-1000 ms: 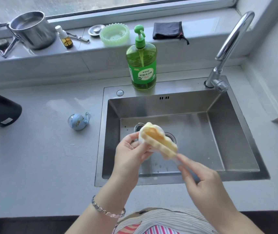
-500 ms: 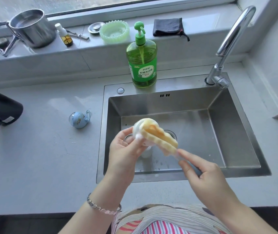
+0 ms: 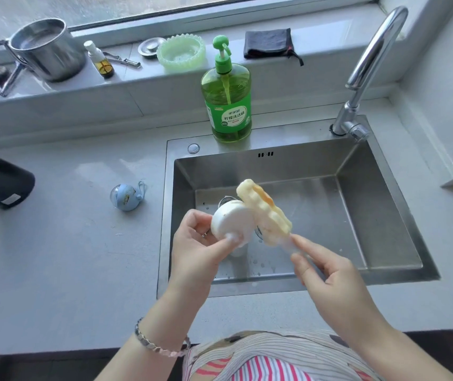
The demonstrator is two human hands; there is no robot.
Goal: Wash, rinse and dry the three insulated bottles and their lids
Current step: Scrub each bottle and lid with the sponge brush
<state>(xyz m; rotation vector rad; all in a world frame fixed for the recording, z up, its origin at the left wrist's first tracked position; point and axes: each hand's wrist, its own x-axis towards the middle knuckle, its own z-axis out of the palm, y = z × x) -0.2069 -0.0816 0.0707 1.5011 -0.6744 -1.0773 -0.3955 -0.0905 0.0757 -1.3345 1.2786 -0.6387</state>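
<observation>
Over sink (image 3: 384, 215): 1 white lid (image 3: 232, 222), round, smooth, foam at its lower edge, clamped in left hand (image 3: 195, 251). 1 yellow sponge (image 3: 263, 213) touches its top; right hand (image 3: 327, 273) pinches the sponge's clear handle. On counter (image 3: 55, 257), left: 1 blue lid (image 3: 127, 197), 1 black bottle (image 3: 0, 182). 1 soap bottle (image 3: 226, 105) behind.

The green label on the dish soap bottle (image 3: 226, 116) reads 柠檬洗洁精 in white characters. There's a smaller brand line above it and fine print below, both too small to make out. Over on the black insulated bottle (image 3: 0, 182) a pale sticker shows, its print unreadable.
</observation>
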